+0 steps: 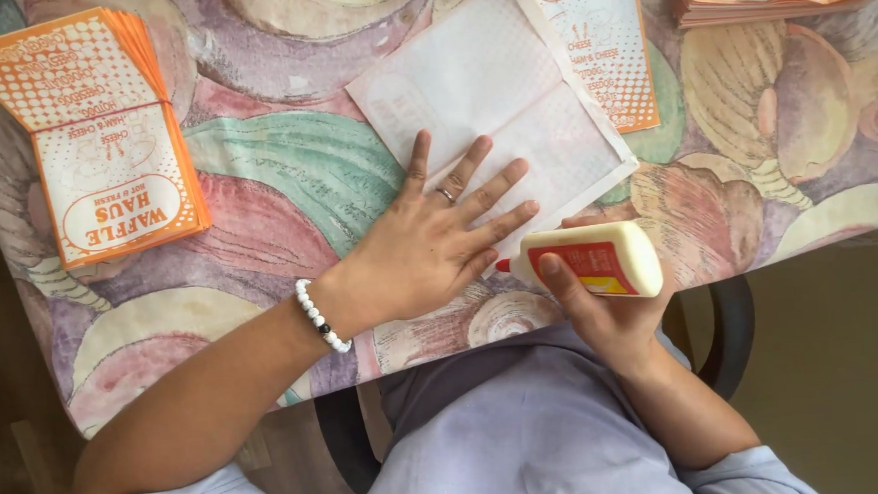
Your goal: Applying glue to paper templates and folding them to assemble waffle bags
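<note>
Head view: left hand point(429, 247) lay flat, fingers spread, pinning the white paper sheet point(497, 114) on the counter point(286, 185); right hand point(603, 314) gripped a glue bottle point(585, 260), red nozzle at the sheet's edge.

Cream glue bottle point(592, 260) lying sideways, red tip left, touching flat white paper sheet point(497, 104)

Single head-worn view, looking steeply down.

Camera sits above the seated person's lap and faces almost straight down onto the near edge of the worktop point(256, 186). Close range: forearms and both hands fill the centre, knees and chair show below. Worktop's far part is cut off at top. No second view to compare.
</note>
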